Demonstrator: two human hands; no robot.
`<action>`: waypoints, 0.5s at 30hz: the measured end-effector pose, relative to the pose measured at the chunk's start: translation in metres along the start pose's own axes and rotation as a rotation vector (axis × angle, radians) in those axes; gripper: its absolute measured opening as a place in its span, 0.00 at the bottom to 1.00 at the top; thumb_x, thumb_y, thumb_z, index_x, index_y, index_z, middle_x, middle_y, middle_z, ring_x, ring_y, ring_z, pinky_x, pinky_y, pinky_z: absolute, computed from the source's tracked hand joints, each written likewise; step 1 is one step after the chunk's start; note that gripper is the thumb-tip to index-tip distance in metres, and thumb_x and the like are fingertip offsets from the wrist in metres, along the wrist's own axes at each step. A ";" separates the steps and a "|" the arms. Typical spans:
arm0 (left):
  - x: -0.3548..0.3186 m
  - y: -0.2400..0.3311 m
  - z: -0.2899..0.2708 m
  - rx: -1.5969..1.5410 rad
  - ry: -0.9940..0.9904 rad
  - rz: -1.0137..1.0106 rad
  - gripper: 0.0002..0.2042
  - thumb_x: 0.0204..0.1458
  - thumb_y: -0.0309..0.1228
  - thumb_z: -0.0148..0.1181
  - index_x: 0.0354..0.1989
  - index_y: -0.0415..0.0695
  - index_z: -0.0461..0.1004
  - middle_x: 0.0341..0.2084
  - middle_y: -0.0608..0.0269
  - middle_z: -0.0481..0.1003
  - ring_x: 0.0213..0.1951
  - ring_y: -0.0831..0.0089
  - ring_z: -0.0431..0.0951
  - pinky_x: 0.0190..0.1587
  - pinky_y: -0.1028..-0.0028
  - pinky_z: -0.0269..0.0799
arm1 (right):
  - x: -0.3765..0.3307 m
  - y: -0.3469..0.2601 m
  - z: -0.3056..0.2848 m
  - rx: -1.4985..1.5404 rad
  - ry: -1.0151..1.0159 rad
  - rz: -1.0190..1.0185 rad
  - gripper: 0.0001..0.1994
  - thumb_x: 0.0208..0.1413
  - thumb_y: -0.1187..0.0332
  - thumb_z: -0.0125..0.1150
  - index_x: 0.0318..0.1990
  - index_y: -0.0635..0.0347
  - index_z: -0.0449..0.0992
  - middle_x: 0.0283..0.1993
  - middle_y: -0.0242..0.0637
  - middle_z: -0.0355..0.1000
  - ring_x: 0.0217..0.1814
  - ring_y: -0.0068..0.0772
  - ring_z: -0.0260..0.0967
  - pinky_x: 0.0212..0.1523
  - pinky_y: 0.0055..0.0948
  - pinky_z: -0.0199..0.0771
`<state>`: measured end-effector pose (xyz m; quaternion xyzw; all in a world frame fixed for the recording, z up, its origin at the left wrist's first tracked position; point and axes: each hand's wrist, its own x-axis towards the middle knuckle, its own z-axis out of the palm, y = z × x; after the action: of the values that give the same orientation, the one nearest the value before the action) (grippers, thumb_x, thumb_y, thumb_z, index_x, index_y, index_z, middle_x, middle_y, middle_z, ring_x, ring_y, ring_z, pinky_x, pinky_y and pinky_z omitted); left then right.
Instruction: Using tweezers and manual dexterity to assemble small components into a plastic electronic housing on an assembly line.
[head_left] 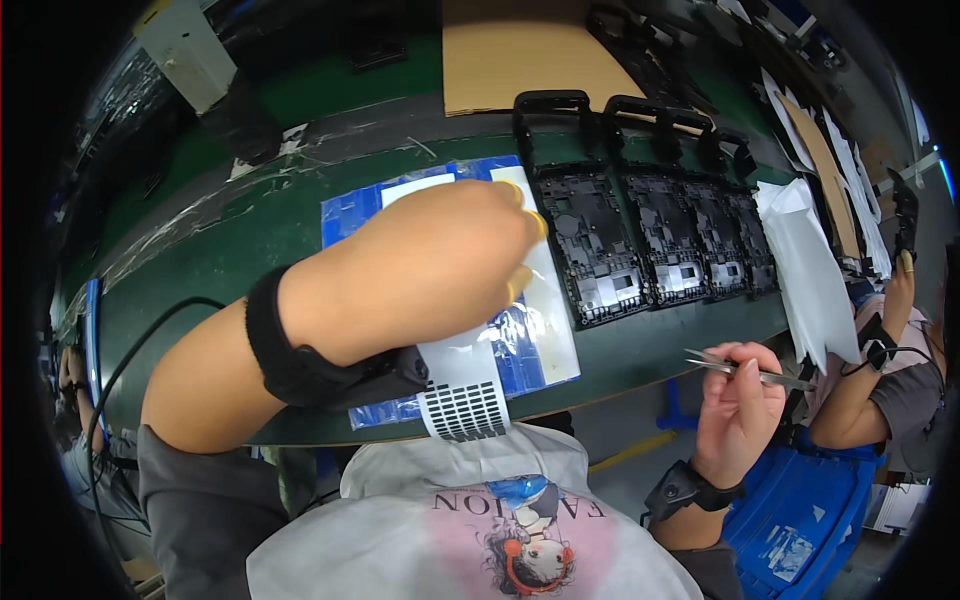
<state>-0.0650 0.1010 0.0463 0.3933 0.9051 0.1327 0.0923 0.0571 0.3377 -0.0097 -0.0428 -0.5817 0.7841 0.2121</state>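
My left hand (450,250) reaches over a blue plastic-covered pad (350,220) on the table, beside a long white strip (550,310). Yellow covers sit on its bent fingers, but the back of the hand hides most of them and whatever they may hold. Under the forearm, a white sheet with rows of black rectangular labels (465,410) hangs past the table's front edge. In my right hand (742,405) is a pair of metal tweezers (715,362), pinched between thumb and fingers, off the table's front edge with its tips pointing left.
Several black plastic frames with fittings (590,240) stand in a row right of the pad. White sheet material (805,260) lies beyond them. Cardboard (540,55) lies behind. A blue bin (800,520) is at lower right, near a co-worker's arm (860,400). A black cable (130,350) runs by my left arm.
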 end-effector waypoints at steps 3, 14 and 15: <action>-0.021 -0.022 -0.001 0.009 0.185 -0.064 0.16 0.38 0.27 0.55 0.38 0.36 0.67 0.38 0.52 0.66 0.40 0.57 0.67 0.42 0.69 0.63 | -0.004 0.001 0.031 -0.029 -0.227 0.041 0.06 0.48 0.73 0.48 0.30 0.69 0.68 0.33 0.49 0.67 0.26 0.25 0.63 0.29 0.18 0.63; -0.126 0.002 0.026 -0.083 0.110 -0.079 0.19 0.30 0.31 0.62 0.33 0.37 0.69 0.39 0.55 0.66 0.44 0.60 0.65 0.43 0.69 0.63 | -0.043 0.059 0.031 -0.582 -0.968 0.466 0.17 0.41 0.72 0.58 0.41 0.65 0.67 0.35 0.40 0.69 0.28 0.22 0.64 0.28 0.18 0.64; -0.130 0.001 0.032 -0.088 0.122 -0.091 0.19 0.30 0.31 0.62 0.33 0.37 0.69 0.39 0.55 0.66 0.44 0.60 0.65 0.43 0.69 0.63 | -0.052 0.067 0.039 -0.529 -0.986 0.490 0.20 0.39 0.72 0.60 0.44 0.64 0.65 0.35 0.40 0.69 0.28 0.21 0.64 0.28 0.18 0.63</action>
<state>0.0319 0.0108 0.0249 0.3387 0.9192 0.1917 0.0601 0.0729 0.2669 -0.0691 0.1416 -0.7597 0.5664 -0.2866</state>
